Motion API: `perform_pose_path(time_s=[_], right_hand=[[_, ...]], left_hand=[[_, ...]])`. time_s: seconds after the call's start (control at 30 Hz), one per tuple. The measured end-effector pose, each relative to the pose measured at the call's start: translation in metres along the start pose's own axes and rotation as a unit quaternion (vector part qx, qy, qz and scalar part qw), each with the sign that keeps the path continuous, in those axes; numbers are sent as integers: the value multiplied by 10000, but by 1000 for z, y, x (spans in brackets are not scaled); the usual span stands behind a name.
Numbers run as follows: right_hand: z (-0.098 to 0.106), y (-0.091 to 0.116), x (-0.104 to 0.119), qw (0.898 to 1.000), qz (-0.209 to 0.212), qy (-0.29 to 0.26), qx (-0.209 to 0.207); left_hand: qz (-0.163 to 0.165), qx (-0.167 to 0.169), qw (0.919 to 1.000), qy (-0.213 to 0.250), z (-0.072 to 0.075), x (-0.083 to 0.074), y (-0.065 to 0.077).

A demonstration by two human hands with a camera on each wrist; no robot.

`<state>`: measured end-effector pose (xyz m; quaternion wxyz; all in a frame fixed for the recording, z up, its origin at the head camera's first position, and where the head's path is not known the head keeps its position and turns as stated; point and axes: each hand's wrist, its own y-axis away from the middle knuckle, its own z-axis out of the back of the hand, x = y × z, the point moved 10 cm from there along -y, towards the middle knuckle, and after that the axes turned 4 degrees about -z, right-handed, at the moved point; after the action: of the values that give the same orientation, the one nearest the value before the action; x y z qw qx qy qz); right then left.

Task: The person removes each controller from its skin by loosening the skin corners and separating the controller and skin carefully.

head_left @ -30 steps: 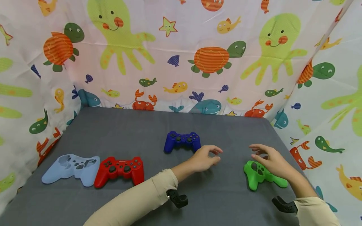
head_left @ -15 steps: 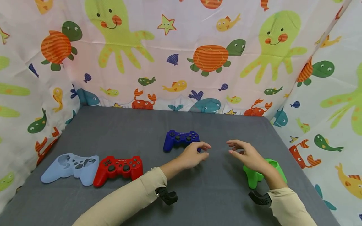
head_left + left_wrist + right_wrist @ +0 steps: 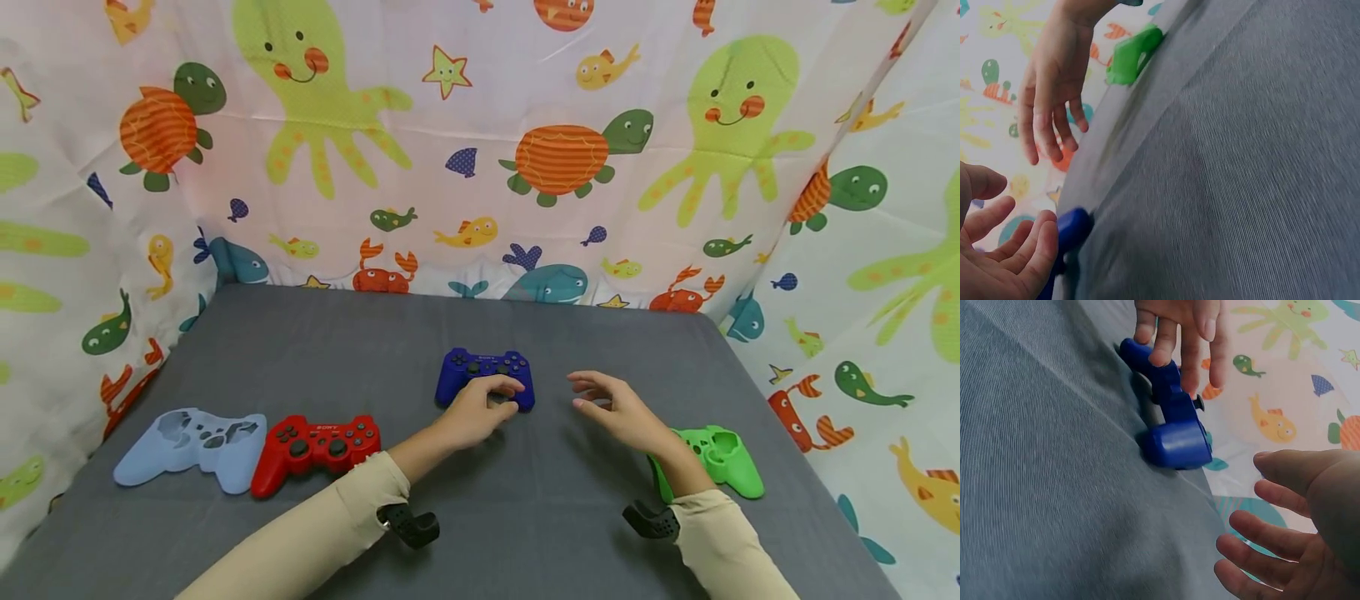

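A blue game controller (image 3: 450, 379) lies at the middle of the grey table, partly behind my left hand (image 3: 474, 413) in the head view. That hand hovers just in front of it with relaxed fingers, holding nothing. To the right of the controller, my right hand (image 3: 611, 410) hangs in the air, its fingers loosely bent and nothing in them. The right wrist view shows the blue controller (image 3: 1175, 445) with the left hand (image 3: 1182, 337) beyond it. Behind my right forearm lies a green controller cover (image 3: 723, 458), partly hidden by that arm.
At the left of the table, a red game controller (image 3: 318, 450) lies beside a light blue controller cover (image 3: 197, 446). A curtain (image 3: 495, 83) printed with sea animals stands along the back and sides of the grey table (image 3: 337, 333).
Both hands have moved left. My left hand now overlaps the blue controller in the head view. My right hand has come away from over the green cover towards the middle.
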<state>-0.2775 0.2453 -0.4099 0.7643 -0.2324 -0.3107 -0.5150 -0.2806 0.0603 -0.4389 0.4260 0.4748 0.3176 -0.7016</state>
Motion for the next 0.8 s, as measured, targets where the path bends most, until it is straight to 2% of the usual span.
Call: perform_pose_path(time_s=[0.2,0.43,0.67,0.8], right_hand=[[-12,-10,1,9995,64,-290,99],[-16,-15,2,9991,116,-405,48],[-21,-26,6,9982,-12,-594,98],[-27,-33,7,9972,-69,-731,133]], left_hand=[[-13,-158,9998,128,19,8,7],[-111,-351,9986,384,42,5,12],[-124,-829,9960,307,72,7,18],[-92,-1097,9937,188,82,15,18]])
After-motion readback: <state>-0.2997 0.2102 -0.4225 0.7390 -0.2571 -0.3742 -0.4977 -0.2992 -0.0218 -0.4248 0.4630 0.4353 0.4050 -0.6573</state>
